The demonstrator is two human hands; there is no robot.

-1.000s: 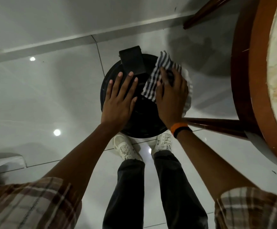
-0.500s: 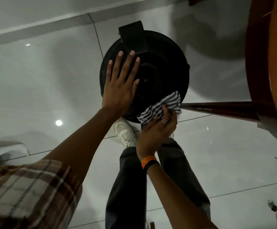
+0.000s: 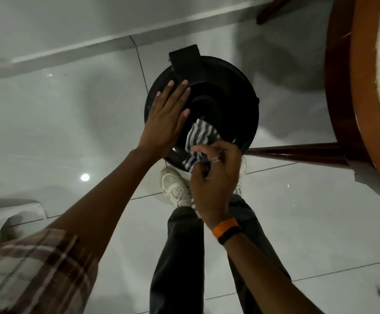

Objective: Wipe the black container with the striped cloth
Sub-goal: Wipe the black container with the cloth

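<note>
- The round black plastic container with the glossy domed lid [image 3: 234, 105] is sitting on the shiny pale tiled floor [image 3: 59, 123], right in front of the person's white sneakers and just beside the dark wooden leg of a round table [image 3: 297, 151].
- The left hand [image 3: 165, 118] is lying flat and spread open on the lid's left side, gripping nothing, just pressing down to steady it.
- The right hand [image 3: 216, 177] is curling shut around a bunched blue-and-white striped cloth [image 3: 201, 138], with the loose end trailing onto the near edge of the lid.
- What I'm guessing could go wrong: only a small corner of the cloth is touching the lid, so the next swipe could miss most of the surface, or the wad could be slipping out of the fingers.
- If the flat hand eases off, the container could be sliding on that slick tile or bumping the table leg.
- The hinge block at the far rim could be snagging the cloth.
- Not seeing any brand, label or writing anywhere, too dark on the lid to tell.
</note>
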